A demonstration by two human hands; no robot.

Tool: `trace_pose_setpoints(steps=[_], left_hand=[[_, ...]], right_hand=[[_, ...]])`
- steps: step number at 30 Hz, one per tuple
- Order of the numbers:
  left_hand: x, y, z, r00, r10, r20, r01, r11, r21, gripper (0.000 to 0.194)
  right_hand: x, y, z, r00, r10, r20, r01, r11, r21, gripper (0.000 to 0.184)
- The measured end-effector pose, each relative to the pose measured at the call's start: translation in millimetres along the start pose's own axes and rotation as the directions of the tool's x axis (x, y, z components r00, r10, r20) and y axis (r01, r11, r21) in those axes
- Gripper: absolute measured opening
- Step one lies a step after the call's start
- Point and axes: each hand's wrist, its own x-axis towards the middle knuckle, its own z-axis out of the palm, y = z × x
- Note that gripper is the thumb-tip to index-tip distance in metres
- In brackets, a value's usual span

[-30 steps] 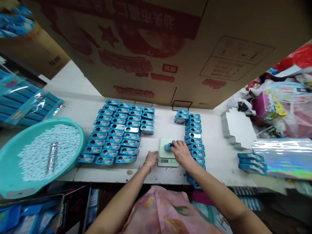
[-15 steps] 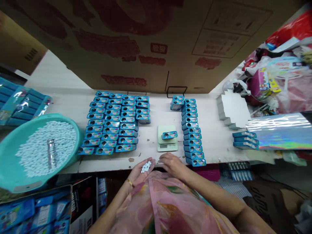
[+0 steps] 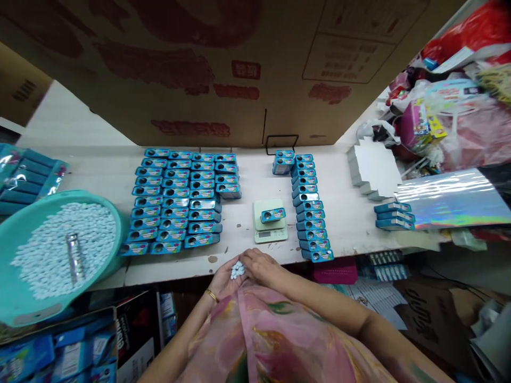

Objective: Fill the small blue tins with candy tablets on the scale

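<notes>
Cupped palm-up at the table's front edge, my left hand holds a small heap of pale blue candies. My right hand lies against its right side, fingers curled at the heap; their tips are hidden, so what they pinch cannot be made out. Just beyond the hands, a small blue tin lies on a pale green digital scale. Similar tins stand in several columns left of the scale, and another column of tins runs along its right.
At the left, a turquoise basin holds many pale candies and a shiny metal cylinder. A large cardboard box walls off the back. White card sheets, a few blue boxes and bagged clutter occupy the right.
My right hand has moved left, from beside my left hand to the candies in its palm. The view has shifted slightly; the tin stays on the scale.
</notes>
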Motion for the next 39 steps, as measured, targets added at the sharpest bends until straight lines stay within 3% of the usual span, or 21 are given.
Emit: trace_pose_setpoints(steps=[8, 14, 18, 21, 23, 25, 26, 28, 29, 30, 31, 34, 36, 39], left_hand=[[4.8, 0.6, 13.7, 0.999, 0.042, 0.012, -0.042, 0.999, 0.011, 0.019], [6.9, -1.3, 16.0, 0.999, -0.012, -0.034, 0.012, 1.000, 0.003, 0.019], [12.1, -3.3, 13.6, 0.999, -0.053, 0.005, 0.053, 0.998, 0.035, 0.017], [14.8, -4.4, 11.6, 0.996, -0.082, 0.020, 0.081, 0.996, 0.044, 0.020], [14.5, -3.8, 11.2, 0.995, -0.090, 0.034, 0.089, 0.995, 0.036, 0.020], [13.0, -1.9, 11.4, 0.997, -0.072, 0.032, 0.071, 0.997, 0.027, 0.019], [12.3, -0.4, 11.5, 0.998, -0.055, 0.025, 0.055, 0.998, 0.023, 0.019], [11.9, 3.3, 11.3, 1.000, -0.015, 0.003, 0.015, 1.000, 0.005, 0.019], [12.4, 5.6, 11.1, 1.000, 0.012, -0.011, -0.012, 1.000, -0.014, 0.018], [13.5, 8.1, 10.8, 0.999, 0.045, -0.025, -0.046, 0.998, -0.040, 0.018], [15.3, 11.0, 10.5, 0.996, 0.086, -0.040, -0.088, 0.994, -0.068, 0.018], [22.6, 21.3, 10.9, 0.980, 0.186, -0.068, -0.194, 0.972, -0.133, 0.018], [27.7, 29.0, 13.4, 0.973, 0.219, -0.067, -0.227, 0.962, -0.151, 0.019], [33.9, 38.9, 21.4, 0.964, 0.264, -0.042, -0.267, 0.948, -0.175, 0.018]], right_hand=[[0.9, -0.2, -9.1, 0.999, -0.031, -0.041, 0.025, 0.990, -0.137, 0.009], [-4.7, 11.5, -12.4, 0.991, -0.131, 0.002, 0.131, 0.989, -0.073, 0.012], [-7.3, 16.4, -7.2, 0.995, -0.097, 0.001, 0.097, 0.995, -0.032, 0.013], [-10.9, 16.4, 1.3, 0.997, -0.074, -0.032, 0.074, 0.997, 0.007, 0.013], [-15.9, 20.2, 4.2, 0.987, -0.104, -0.121, 0.116, 0.989, 0.094, 0.015], [-21.8, 32.4, 2.4, 0.949, -0.028, -0.316, 0.100, 0.971, 0.217, 0.018], [-24.1, 42.4, 0.1, 0.903, 0.088, -0.421, 0.040, 0.957, 0.286, 0.020], [-24.5, 69.4, -5.3, 0.745, 0.386, -0.544, -0.142, 0.889, 0.435, 0.027], [-22.1, 85.1, -7.5, 0.674, 0.497, -0.547, -0.216, 0.840, 0.497, 0.033], [-18.0, 100.7, -9.1, 0.649, 0.550, -0.526, -0.248, 0.806, 0.537, 0.041], [-12.5, 115.1, -10.0, 0.667, 0.556, -0.496, -0.244, 0.792, 0.559, 0.047], [7.0, 139.8, -12.7, 0.789, 0.478, -0.387, -0.198, 0.793, 0.575, 0.045], [16.6, 134.3, -19.0, 0.843, 0.407, -0.352, -0.178, 0.828, 0.532, 0.036], [20.6, 99.8, -38.2, 0.897, 0.222, -0.382, -0.098, 0.943, 0.317, 0.035]])
